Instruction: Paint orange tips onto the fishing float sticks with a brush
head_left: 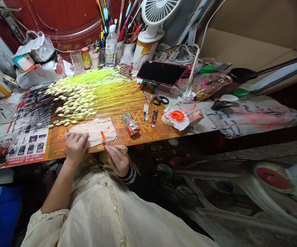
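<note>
My left hand [76,145] is at the table's front edge, by the left end of a crumpled white cloth [94,132]. Its fingers are curled together, and whatever they pinch is hidden. In my right hand [118,159] is a thin paintbrush [103,137] with an orange tip, pointing up and left over the cloth. Small orange spots mark the cloth. Behind it lies a large bunch of pale, bulb-shaped fishing floats [76,97] with long thin yellow-green and dark stems. To the right, bright orange paint [177,116] sits on white paper.
A small patterned box [130,124], black scissors [160,100] and a propped phone [161,73] are right of the floats. Farther back stand a water bottle [111,46], a glass [77,61] and a white fan [160,13]. A blue crate [6,212] is at lower left.
</note>
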{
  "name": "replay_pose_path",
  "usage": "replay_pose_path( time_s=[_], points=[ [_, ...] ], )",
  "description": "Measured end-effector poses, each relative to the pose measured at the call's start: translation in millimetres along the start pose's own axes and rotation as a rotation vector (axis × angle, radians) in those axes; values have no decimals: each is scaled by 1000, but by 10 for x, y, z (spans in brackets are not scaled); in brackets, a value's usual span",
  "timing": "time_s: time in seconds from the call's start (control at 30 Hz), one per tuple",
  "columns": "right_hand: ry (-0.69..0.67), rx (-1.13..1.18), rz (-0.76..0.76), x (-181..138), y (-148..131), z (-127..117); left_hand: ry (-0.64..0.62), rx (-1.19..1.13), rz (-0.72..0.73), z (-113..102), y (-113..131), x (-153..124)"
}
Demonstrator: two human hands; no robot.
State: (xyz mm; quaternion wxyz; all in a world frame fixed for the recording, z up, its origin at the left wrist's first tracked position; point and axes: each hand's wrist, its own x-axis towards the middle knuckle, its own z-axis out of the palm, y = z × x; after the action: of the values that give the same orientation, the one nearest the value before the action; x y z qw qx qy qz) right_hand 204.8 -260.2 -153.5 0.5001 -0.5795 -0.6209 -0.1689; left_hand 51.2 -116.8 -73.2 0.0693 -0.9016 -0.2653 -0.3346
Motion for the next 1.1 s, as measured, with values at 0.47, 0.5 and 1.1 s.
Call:
replay_pose_path(
  time_s=[0.47,0.5,1.1],
  points=[
    [-18,36,-46,18,-94,63,-17,6,-7,1,-2,-19],
    [-25,31,-48,18,-103,75,-17,5,-8,-1,0,-18],
    [-32,-8,-33,51,-162,118,-9,19,-2,-13,11,-22]
  ],
)
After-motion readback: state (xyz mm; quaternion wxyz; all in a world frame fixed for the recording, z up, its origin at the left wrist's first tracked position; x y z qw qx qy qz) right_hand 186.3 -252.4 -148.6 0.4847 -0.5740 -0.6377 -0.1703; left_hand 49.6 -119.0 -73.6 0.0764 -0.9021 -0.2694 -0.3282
